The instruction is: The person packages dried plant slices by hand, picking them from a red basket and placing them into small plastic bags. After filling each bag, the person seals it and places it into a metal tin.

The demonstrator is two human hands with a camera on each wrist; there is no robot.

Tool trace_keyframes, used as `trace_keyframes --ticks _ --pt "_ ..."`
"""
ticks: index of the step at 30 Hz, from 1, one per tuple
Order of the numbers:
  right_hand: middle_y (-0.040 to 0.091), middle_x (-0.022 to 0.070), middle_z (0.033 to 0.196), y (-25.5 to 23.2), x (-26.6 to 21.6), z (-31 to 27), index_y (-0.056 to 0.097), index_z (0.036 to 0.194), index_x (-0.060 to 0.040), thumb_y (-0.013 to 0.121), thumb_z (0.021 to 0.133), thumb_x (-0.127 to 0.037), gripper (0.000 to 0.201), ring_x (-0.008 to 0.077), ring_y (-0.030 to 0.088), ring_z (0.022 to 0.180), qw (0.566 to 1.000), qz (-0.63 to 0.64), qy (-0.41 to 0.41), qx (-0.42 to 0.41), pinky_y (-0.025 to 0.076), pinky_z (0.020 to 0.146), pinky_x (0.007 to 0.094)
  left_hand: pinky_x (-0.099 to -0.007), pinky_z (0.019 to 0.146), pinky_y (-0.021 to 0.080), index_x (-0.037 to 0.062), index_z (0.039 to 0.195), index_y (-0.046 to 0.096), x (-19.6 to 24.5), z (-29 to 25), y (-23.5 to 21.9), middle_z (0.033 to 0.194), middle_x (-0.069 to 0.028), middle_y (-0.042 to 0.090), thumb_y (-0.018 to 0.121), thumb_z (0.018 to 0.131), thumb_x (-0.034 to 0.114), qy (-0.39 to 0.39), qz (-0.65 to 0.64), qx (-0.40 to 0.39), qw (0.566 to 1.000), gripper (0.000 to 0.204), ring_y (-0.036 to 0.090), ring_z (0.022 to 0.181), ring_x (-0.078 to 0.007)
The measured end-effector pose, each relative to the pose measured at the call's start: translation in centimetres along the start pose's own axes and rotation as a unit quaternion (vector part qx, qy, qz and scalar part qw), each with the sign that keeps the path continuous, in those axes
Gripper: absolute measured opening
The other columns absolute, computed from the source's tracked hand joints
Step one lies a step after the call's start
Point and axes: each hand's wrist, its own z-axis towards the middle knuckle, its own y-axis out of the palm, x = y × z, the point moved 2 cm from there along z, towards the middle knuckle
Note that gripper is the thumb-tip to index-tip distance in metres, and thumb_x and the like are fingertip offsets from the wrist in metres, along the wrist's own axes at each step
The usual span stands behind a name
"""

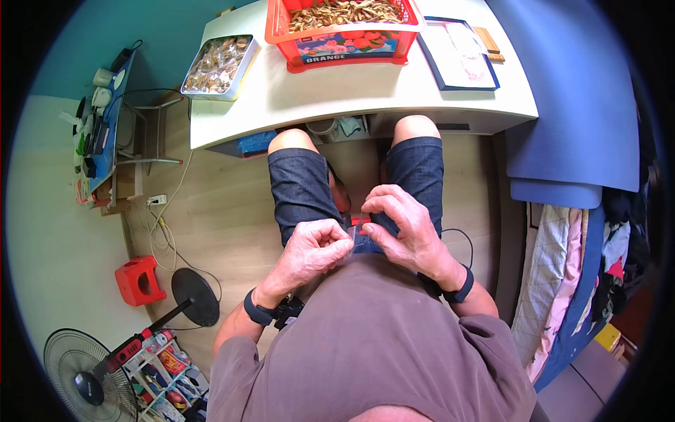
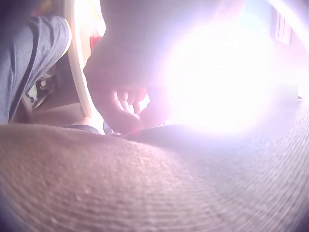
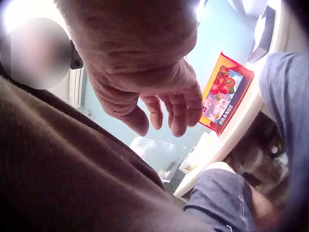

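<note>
My left hand (image 1: pixel 318 247), its fingers curled in, pinches a small clear plastic bag (image 1: pixel 354 232) above the lap. In the right wrist view a sheet of clear plastic (image 3: pixel 157 152) shows below the fingertips. My right hand (image 1: pixel 402 224) is just to the right of the bag, its fingers loosely bent and the thumb apart from them. Nothing shows gripped between its thumb and fingers in the right wrist view. Strong glare covers much of the left wrist view, where curled fingers (image 2: pixel 126 101) show.
A white table (image 1: pixel 337 91) bears a red basket (image 1: pixel 351 56) of dried brown pieces, a tin (image 1: pixel 242 70) of small wrapped packets and a dark shallow box (image 1: pixel 467 87). To the left are a red stool (image 1: pixel 137 281) and a fan (image 1: pixel 88 387). Blue padding (image 1: pixel 576 126) is at right.
</note>
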Motion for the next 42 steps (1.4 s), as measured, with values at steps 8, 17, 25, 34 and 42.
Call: trace_keyframes --ticks 8,17,25,34,42 --pt "0.068 0.012 0.08 0.5 -0.4 -0.6 0.068 0.093 -0.0011 0.079 0.085 -0.015 0.02 0.0243 0.069 0.067 0.986 0.09 0.099 -0.102 0.056 0.062 0.036 -0.0174 0.05 0.038 0.0029 0.087 0.067 -0.7 0.6 -0.4 0.072 0.0043 0.063 0.075 0.094 0.009 0.066 -0.006 0.011 0.998 0.013 0.049 0.058 0.0008" --pt "0.072 0.0166 0.083 1.1 -0.6 0.0 0.072 0.101 0.0031 0.072 0.094 -0.02 0.024 0.0214 0.071 0.073 0.946 0.188 0.216 -0.153 0.055 0.066 0.0332 -0.0176 0.058 0.04 0.0031 0.08 0.063 0.0 1.3 -0.3 0.076 0.0061 0.061 0.08 0.09 0.007 0.124 0.066 0.022 0.99 0.02 0.048 0.068 0.0012" --pt "0.067 0.0196 0.075 1.4 -0.2 -0.1 0.071 0.1 0.0049 0.064 0.097 -0.015 0.022 0.0227 0.067 0.066 0.944 0.177 0.234 -0.151 0.053 0.062 0.0348 -0.0174 0.059 0.043 0.0035 0.08 0.065 -0.4 1.9 -0.2 0.078 0.0044 0.065 0.081 0.089 0.006 0.112 0.023 0.018 0.993 0.018 0.052 0.069 0.0011" --pt "0.071 0.0141 0.075 1.2 0.0 0.1 0.072 0.103 0.0042 0.061 0.101 -0.016 0.023 0.0163 0.069 0.063 0.935 0.209 0.245 -0.147 0.054 0.06 0.0314 -0.0208 0.05 0.048 0.0018 0.089 0.071 0.1 1.8 -0.4 0.076 -0.0032 0.069 0.077 0.091 0.008 0.059 -0.094 -0.011 0.994 0.009 0.061 0.06 -0.0061" --pt "0.073 0.0121 0.076 1.4 0.3 -0.1 0.072 0.095 0.0039 0.067 0.096 -0.007 0.012 0.0153 0.071 0.064 0.973 0.096 0.177 -0.11 0.053 0.057 0.028 -0.0216 0.051 0.049 0.0021 0.089 0.071 0.2 1.8 -0.4 0.075 -0.0047 0.07 0.075 0.091 0.009 0.056 -0.081 0.011 0.995 0.008 0.062 0.06 -0.0077"
